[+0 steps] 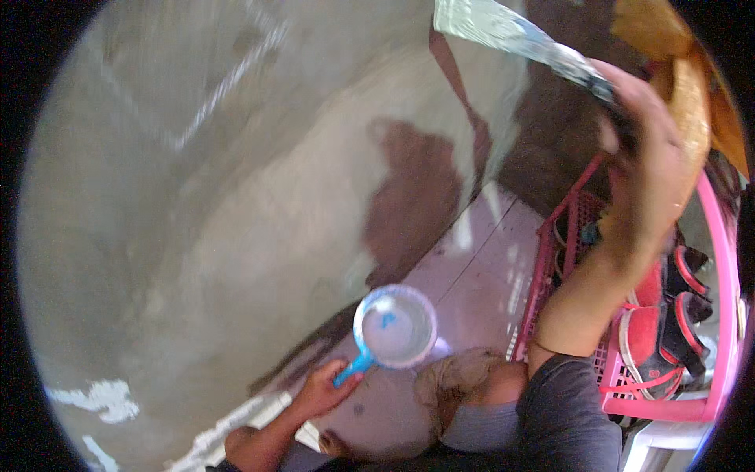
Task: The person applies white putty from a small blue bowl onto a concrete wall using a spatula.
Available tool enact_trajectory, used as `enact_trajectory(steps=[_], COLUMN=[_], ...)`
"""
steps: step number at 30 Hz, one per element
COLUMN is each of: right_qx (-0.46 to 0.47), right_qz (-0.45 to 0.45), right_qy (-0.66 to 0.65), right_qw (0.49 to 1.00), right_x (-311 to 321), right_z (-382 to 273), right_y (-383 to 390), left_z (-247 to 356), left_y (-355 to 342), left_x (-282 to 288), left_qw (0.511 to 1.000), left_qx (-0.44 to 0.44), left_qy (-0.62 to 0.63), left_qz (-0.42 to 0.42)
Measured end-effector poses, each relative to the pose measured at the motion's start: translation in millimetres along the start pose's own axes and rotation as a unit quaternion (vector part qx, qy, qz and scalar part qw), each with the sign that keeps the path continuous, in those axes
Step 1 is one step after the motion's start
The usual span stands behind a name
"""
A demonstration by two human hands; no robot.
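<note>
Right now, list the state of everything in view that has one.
Blue dipper: held, open side up, contents unclear.
Left hand: closed, gripping the dipper.
Pale flat tool: raised, blurred.
Right hand: raised, gripping the tool.
Red-and-black footwear: unworn.
Pink rack: loaded with the footwear.

Left hand (pixel 325 391) low, right hand (pixel 651 119) high — both curled

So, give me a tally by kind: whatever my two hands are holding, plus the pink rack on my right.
Blue-handled dipper, in the left hand: 1
Pale flat object, blurred, in the right hand: 1
Pink rack: 1
Total: 3
</note>
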State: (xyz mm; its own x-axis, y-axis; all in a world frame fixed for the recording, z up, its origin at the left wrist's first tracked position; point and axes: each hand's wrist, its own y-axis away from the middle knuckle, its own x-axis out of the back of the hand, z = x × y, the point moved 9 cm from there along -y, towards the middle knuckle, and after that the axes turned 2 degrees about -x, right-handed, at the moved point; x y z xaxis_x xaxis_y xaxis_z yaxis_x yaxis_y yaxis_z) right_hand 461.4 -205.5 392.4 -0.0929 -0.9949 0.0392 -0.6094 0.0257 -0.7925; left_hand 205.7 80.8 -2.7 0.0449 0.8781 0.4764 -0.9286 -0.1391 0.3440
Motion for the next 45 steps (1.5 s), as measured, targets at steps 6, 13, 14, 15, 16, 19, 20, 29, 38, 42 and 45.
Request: enact_trajectory(steps=[6, 13, 14, 15, 16, 19, 20, 29, 38, 42, 45], right_qx=[-0.016, 0.111, 0.130, 0.152, 0.146, 0.202, 0.208, 0.271, 0.246, 0.235, 0.252], right_qz=[-0.432, -0.674, -0.674, -0.666, -0.662, -0.655, -0.667, -0.747, -0.785, -0.774, -0.798], right_qy=[0.007, 0.172, 0.200, 0.215, 0.228, 0.247, 0.237, 0.189, 0.162, 0.124, 0.149], right_qw=[0.902, 0.710, 0.699, 0.698, 0.699, 0.685, 0.674, 0.576, 0.545, 0.575, 0.527], right_x=[-78, -147, -155, -163, -169, -184, -188, -197, -185, -183, -178], right_z=[-18, -10, -6, -4, 0, -1, -1, -10, -32, -42, -40], right_y=[74, 166, 175, 182, 189, 215, 225, 288, 305, 300, 305], left_z=[26, 44, 47, 44, 42, 38, 36, 28, 33, 45, 50], left_y=[3, 13, 14, 14, 14, 16, 17, 22, 27, 29, 30], left_x=[14, 21, 24, 24, 23, 23, 24, 35, 61, 66, 68], left_qw=[0.995, 0.990, 0.989, 0.991, 0.992, 0.993, 0.993, 0.995, 0.992, 0.990, 0.990], left_qx=[-0.044, -0.079, -0.099, -0.089, -0.080, -0.057, -0.051, -0.052, -0.113, -0.137, -0.143], left_qy=[0.086, 0.108, 0.095, 0.090, 0.085, 0.093, 0.101, 0.083, 0.017, 0.008, 0.017], left_qz=[0.021, 0.035, 0.047, 0.044, 0.041, 0.039, 0.042, 0.015, 0.048, 0.024, 0.010])
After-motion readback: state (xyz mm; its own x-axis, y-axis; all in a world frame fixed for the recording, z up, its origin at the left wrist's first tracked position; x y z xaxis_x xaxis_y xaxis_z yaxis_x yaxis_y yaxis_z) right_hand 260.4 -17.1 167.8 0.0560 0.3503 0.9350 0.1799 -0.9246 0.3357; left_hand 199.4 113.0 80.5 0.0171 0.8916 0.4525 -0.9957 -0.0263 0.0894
